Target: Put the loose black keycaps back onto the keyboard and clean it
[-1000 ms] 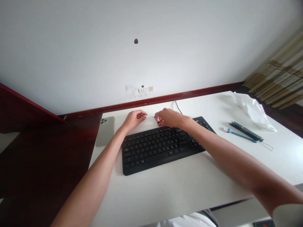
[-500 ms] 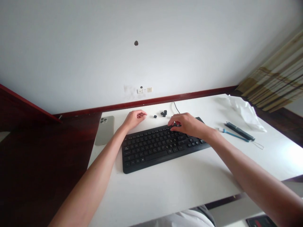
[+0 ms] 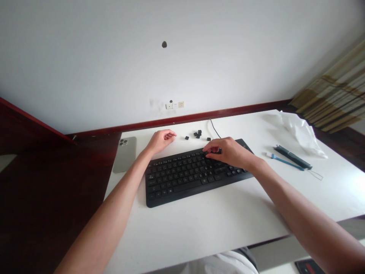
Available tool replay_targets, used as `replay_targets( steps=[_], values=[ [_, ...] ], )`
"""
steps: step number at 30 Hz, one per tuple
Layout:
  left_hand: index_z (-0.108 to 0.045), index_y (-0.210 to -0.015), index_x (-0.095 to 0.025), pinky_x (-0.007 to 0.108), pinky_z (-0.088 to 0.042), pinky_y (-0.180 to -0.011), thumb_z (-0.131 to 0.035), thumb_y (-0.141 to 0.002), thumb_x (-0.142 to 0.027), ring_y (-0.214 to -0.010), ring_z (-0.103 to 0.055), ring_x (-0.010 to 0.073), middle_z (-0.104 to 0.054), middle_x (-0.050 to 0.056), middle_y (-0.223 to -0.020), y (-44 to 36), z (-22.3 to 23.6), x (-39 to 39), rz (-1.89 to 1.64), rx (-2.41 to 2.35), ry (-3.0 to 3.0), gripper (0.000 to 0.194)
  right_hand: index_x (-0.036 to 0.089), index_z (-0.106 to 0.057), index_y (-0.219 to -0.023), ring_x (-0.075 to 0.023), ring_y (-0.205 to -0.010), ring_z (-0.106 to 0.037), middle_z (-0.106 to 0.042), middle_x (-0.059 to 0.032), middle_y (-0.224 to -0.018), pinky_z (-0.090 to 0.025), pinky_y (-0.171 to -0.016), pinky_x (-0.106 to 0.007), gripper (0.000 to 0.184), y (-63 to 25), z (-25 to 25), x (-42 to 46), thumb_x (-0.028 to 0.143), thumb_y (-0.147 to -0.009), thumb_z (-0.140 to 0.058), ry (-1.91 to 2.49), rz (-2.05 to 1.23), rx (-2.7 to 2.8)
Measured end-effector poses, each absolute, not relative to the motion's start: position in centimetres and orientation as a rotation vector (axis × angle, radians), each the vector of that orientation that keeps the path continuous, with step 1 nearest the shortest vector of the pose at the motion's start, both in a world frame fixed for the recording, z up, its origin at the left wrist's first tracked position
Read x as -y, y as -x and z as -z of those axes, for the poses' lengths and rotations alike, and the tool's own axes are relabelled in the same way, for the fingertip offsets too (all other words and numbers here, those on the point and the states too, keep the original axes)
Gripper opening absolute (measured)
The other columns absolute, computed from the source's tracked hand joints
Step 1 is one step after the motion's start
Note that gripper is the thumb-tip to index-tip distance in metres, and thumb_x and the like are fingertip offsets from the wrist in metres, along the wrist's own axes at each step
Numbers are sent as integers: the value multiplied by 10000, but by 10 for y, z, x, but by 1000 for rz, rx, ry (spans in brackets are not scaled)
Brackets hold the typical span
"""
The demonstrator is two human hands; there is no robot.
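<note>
The black keyboard (image 3: 182, 187) lies on the white table, and some keys in its right-hand part are missing. My right hand (image 3: 229, 152) is over the upper right of the keyboard, thumb and index finger bent close together at the keys. Whatever is between those fingertips is too dark and small to make out. Behind the keyboard's upper left, my left hand (image 3: 162, 140) rests on the table with loosely curled fingers, holding nothing visible. Between the hands lie a single black keycap (image 3: 186, 137), a small cluster of keycaps (image 3: 198, 134) and another keycap (image 3: 209, 139).
At the left edge lies a phone (image 3: 124, 154), camera side up. To the right are a blue-handled brush (image 3: 288, 162), a dark narrow strip-like item (image 3: 293, 156), a thin wire loop (image 3: 316, 174) and a crumpled white plastic bag (image 3: 299, 131). A cable (image 3: 215, 128) runs behind the keyboard.
The view has tilted slightly. My right hand has shifted a little towards me over the keyboard, and a keycap behind it now shows clearly. My left hand stays in place.
</note>
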State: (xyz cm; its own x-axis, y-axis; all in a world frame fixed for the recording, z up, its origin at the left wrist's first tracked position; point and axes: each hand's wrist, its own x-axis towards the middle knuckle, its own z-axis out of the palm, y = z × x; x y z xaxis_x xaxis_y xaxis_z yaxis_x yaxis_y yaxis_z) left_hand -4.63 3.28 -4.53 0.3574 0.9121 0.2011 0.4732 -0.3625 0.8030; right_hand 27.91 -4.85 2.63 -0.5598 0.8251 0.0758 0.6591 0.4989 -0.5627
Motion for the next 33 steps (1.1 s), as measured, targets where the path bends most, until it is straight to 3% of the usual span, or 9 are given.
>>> replay_targets(
  steps=[4,13,21,25,28,33],
  values=[
    [-775,-1030,-192,349,-578,-876,-708,-901,-347,-898,-721,191,-794,67,-1023,46,45,-33,-875,-1187,-1970,212,243,-778,-1058,-178,-859,-701,-771,-34,-1060,-563,-795,-305,160,-277,-28,50,277,-932,-687,1170,-682,2446],
    [-776,-1024,-198,352,-573,-876,-715,-898,-352,-910,-726,197,-795,67,-1034,46,49,-35,-886,-1186,-1970,208,237,-806,-1062,-192,-853,-724,-800,-32,-999,-587,-805,-323,216,-275,-28,51,354,-918,-694,1264,-739,2334],
    [-771,-1026,-194,343,-564,-869,-703,-903,-342,-915,-727,194,-794,64,-1038,47,49,-35,-894,-1168,-1974,204,248,-825,-1061,-204,-844,-708,-796,-35,-971,-544,-775,-336,335,-279,-30,46,521,-890,-733,1272,-1105,2270],
    [-767,-1030,-191,344,-565,-863,-700,-901,-354,-926,-728,200,-793,68,-1037,47,48,-35,-890,-1159,-1957,218,211,-819,-1043,-202,-885,-690,-786,-56,-995,-522,-794,-330,359,-281,-31,46,504,-835,-806,1135,-1468,2133],
    [-770,-1028,-191,348,-565,-875,-701,-899,-353,-921,-726,198,-794,69,-1048,46,46,-33,-880,-1176,-1961,218,168,-797,-1010,-171,-798,-667,-753,-46,-882,-514,-745,-310,373,-282,-35,48,457,-784,-864,1008,-1734,1971],
    [-774,-1026,-189,340,-565,-877,-696,-899,-345,-919,-724,195,-795,68,-1056,46,44,-32,-868,-1191,-1964,216,138,-774,-939,-143,-733,-623,-709,-28,-809,-500,-719,-299,390,-281,-42,51,462,-754,-888,963,-1825,1911]
  ],
)
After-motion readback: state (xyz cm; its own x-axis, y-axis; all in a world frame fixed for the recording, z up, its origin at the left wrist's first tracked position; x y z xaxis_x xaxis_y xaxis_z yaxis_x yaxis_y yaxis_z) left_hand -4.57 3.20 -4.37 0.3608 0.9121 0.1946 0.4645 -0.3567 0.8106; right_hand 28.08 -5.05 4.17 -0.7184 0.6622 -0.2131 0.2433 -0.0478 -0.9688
